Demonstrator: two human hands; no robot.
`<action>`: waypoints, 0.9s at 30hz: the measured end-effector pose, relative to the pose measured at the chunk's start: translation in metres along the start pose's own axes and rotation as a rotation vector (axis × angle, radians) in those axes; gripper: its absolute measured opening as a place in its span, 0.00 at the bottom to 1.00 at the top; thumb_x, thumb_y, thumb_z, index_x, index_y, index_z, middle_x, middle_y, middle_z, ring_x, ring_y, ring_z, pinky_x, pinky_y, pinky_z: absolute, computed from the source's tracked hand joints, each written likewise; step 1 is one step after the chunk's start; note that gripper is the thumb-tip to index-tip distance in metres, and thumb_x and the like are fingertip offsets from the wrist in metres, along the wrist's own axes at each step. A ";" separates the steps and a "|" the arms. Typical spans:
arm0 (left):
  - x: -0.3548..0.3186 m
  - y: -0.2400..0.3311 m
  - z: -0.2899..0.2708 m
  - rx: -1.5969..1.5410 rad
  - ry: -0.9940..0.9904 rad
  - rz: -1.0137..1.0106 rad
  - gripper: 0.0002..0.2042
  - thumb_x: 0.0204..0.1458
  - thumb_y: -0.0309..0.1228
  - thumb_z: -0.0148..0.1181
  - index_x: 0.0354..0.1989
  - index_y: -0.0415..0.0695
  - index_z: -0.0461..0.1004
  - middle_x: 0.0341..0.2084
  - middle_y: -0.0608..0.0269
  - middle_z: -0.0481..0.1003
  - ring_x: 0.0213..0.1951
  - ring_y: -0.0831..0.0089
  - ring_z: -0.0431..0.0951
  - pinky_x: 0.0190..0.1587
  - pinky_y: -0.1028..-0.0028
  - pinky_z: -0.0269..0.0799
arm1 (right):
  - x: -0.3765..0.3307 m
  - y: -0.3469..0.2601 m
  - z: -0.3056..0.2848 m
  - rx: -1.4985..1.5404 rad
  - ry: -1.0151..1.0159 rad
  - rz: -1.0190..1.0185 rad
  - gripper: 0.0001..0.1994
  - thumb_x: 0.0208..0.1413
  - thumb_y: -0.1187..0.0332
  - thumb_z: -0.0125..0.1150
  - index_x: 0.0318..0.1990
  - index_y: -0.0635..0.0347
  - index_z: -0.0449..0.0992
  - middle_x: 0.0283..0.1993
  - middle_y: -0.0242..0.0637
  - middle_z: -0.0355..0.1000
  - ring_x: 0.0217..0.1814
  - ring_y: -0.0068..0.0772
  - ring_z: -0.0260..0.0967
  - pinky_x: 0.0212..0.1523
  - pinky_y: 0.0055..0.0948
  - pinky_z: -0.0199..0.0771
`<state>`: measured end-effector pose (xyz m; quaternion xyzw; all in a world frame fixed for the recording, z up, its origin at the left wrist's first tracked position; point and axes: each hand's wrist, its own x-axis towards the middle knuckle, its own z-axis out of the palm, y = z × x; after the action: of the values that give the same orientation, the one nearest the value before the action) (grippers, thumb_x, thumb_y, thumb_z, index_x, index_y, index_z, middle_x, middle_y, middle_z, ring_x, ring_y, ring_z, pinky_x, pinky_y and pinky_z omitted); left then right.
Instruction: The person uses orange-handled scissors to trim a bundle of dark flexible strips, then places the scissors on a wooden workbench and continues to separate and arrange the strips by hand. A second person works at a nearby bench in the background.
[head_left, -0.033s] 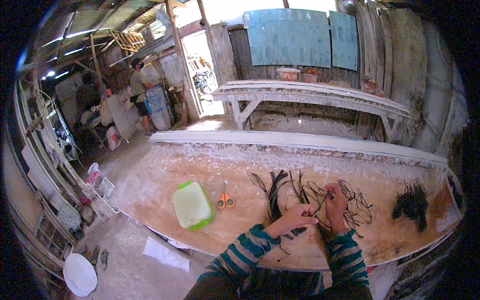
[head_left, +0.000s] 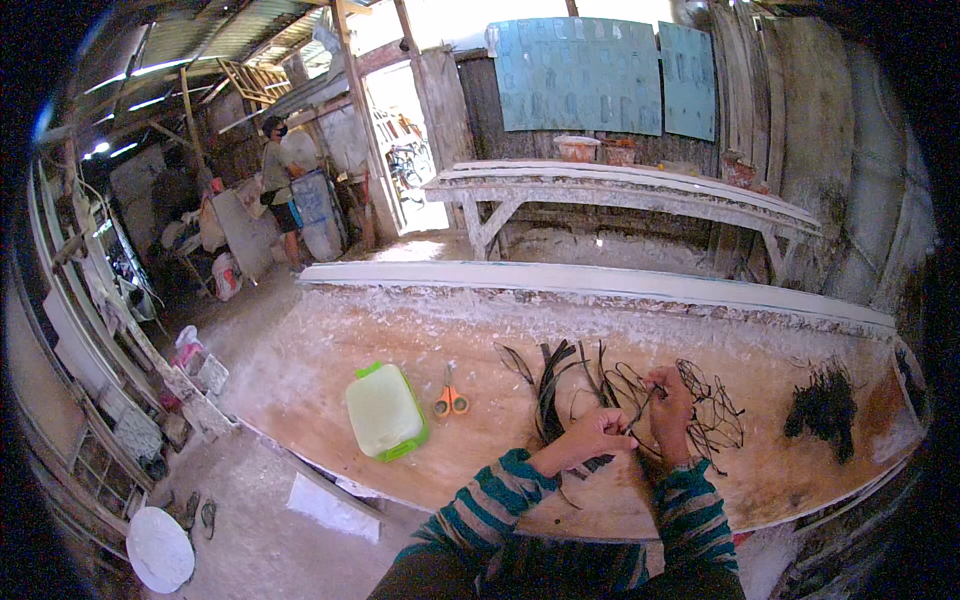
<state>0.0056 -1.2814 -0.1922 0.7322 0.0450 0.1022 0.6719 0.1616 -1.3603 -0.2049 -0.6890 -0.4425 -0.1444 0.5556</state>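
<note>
Over the wooden table (head_left: pixel 470 485), my left hand (head_left: pixel 592 438) pinches one part of a thin dark strip (head_left: pixel 640 412). My right hand (head_left: pixel 672 412), a little farther right, has its fingers closed on the strip's upper part. Beside and partly behind my left hand lie flat black strips (head_left: pixel 547 395), some of them covered by it. Around my right hand spreads a loose tangle of thin black cords (head_left: pixel 722 412). Farther right sits a dense pile of short black pieces (head_left: pixel 822 410). Orange-handled scissors (head_left: pixel 450 402) lie to the left with their blades pointing away.
Left of the scissors is a plastic box with green clips (head_left: pixel 385 412). A long white board (head_left: pixel 600 281) runs along the table's far side. Beyond it stands a white-stained bench (head_left: pixel 640 188) with tubs. A person (head_left: pixel 280 185) stands far left. A round white item (head_left: pixel 160 549) is low at left.
</note>
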 end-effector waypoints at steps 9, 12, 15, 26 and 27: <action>0.007 -0.008 -0.027 0.089 0.410 0.088 0.10 0.46 0.32 0.61 0.21 0.44 0.67 0.16 0.78 0.59 0.20 0.87 0.56 0.21 0.82 0.52 | 0.002 -0.007 0.001 -0.173 0.016 -0.121 0.04 0.46 0.74 0.57 0.30 0.58 0.74 0.30 0.35 0.71 0.34 0.34 0.66 0.40 0.30 0.61; 0.005 0.005 -0.041 0.141 0.565 0.096 0.08 0.45 0.30 0.61 0.22 0.42 0.69 0.15 0.77 0.61 0.19 0.87 0.58 0.20 0.83 0.52 | -0.005 0.002 0.002 -0.027 -0.071 -0.011 0.03 0.45 0.75 0.58 0.29 0.60 0.73 0.30 0.35 0.70 0.36 0.31 0.65 0.40 0.27 0.61; 0.005 0.001 -0.052 0.119 0.740 0.137 0.06 0.44 0.29 0.61 0.23 0.41 0.71 0.15 0.77 0.62 0.19 0.86 0.59 0.21 0.83 0.53 | -0.007 -0.008 0.002 0.172 -0.151 0.036 0.03 0.43 0.77 0.59 0.28 0.62 0.72 0.30 0.35 0.69 0.37 0.28 0.65 0.40 0.26 0.62; 0.003 -0.008 -0.069 -0.155 0.802 0.124 0.04 0.44 0.24 0.58 0.30 0.41 0.73 0.17 0.76 0.64 0.20 0.87 0.62 0.22 0.86 0.54 | -0.015 -0.055 -0.008 0.630 -0.709 0.036 0.08 0.46 0.68 0.62 0.32 0.63 0.76 0.41 0.38 0.69 0.46 0.32 0.64 0.48 0.29 0.62; 0.003 -0.008 -0.068 -0.138 0.787 0.096 0.04 0.44 0.24 0.58 0.30 0.41 0.73 0.17 0.75 0.65 0.21 0.87 0.62 0.22 0.86 0.54 | -0.016 -0.057 -0.009 0.693 -0.748 0.085 0.08 0.47 0.67 0.62 0.32 0.63 0.76 0.43 0.39 0.69 0.47 0.33 0.64 0.49 0.30 0.61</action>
<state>-0.0055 -1.2135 -0.1944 0.5917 0.2577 0.4086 0.6454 0.1115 -1.3764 -0.1761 -0.4860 -0.6046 0.2898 0.5606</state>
